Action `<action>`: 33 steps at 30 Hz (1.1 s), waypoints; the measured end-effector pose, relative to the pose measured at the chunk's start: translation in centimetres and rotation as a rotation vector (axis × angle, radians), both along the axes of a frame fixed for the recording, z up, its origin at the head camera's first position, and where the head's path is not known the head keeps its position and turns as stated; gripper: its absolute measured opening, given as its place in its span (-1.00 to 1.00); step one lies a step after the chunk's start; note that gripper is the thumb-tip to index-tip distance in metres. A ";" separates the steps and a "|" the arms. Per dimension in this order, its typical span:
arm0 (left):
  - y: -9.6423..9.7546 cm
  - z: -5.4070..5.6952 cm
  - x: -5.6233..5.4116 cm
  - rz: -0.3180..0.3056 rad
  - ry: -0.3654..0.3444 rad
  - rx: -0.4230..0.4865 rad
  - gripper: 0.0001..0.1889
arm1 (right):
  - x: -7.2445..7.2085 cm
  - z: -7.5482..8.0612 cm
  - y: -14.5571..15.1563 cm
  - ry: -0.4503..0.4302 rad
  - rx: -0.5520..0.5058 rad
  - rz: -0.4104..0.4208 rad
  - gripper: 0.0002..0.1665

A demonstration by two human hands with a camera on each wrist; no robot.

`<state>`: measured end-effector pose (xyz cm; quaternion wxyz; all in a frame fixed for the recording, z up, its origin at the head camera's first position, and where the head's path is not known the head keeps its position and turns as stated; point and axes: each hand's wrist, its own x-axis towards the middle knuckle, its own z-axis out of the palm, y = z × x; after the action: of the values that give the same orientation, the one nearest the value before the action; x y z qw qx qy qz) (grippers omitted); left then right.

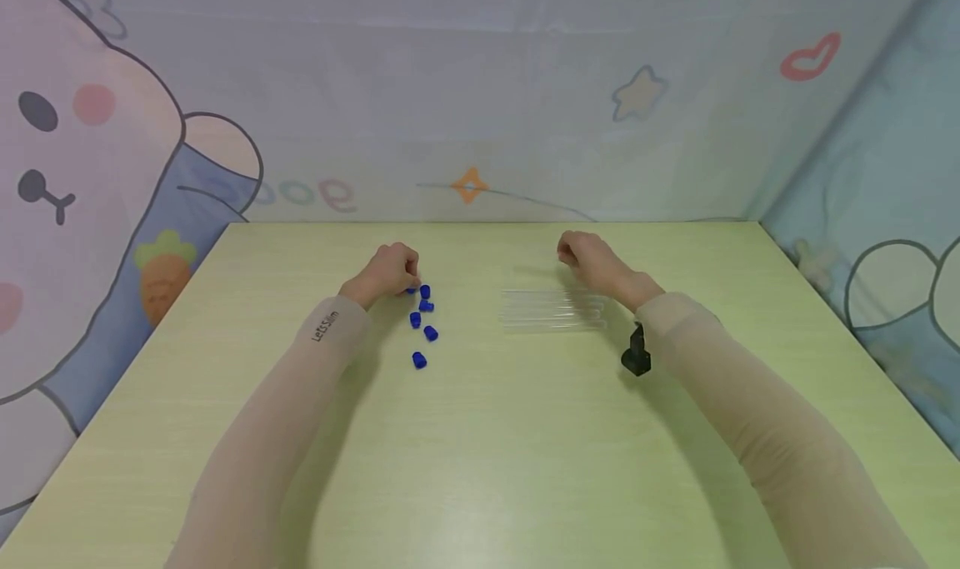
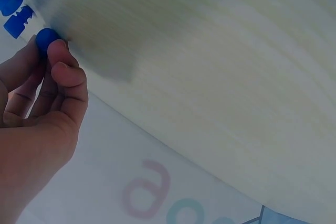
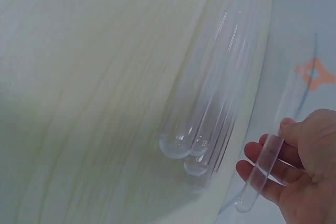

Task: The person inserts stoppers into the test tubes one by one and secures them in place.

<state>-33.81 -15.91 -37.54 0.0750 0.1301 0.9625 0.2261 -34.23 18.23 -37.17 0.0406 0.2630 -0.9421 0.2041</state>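
In the head view my left hand [image 1: 390,271] is at the far end of a loose row of blue stoppers [image 1: 419,360]. The left wrist view shows thumb and fingers pinching one blue stopper [image 2: 47,41], its rounded top outward. Other blue stoppers [image 2: 19,22] lie just past the fingertips, at least one with a ridged stem. Further right, my right hand [image 1: 595,262] is raised behind a row of clear test tubes [image 1: 551,312]. It holds one clear test tube [image 3: 257,174] between thumb and fingers, with the rounded end down in the right wrist view.
The pale wood-grain table [image 1: 465,452] ends at a printed cloth backdrop [image 1: 480,94]. Several tubes lie side by side across the table, their rounded ends toward the right. A small black object [image 1: 637,359] shows beside the right sleeve.
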 end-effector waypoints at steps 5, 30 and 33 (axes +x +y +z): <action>-0.1 0.0 -0.1 -0.001 0.004 0.011 -0.82 | -0.2 0.4 -0.1 -0.001 -0.025 -0.014 -0.78; 0.5 0.7 0.4 -0.034 -0.022 -0.051 -0.91 | 0.0 2.3 0.4 0.143 -0.054 -0.017 -0.65; 0.6 0.8 0.3 -0.035 -0.022 -0.038 -0.89 | -0.1 2.6 0.5 0.144 -0.057 -0.013 -0.66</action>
<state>-33.53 -15.32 -36.76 0.0922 0.1429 0.9633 0.2078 -34.29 18.76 -34.59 0.1172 0.2697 -0.9322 0.2113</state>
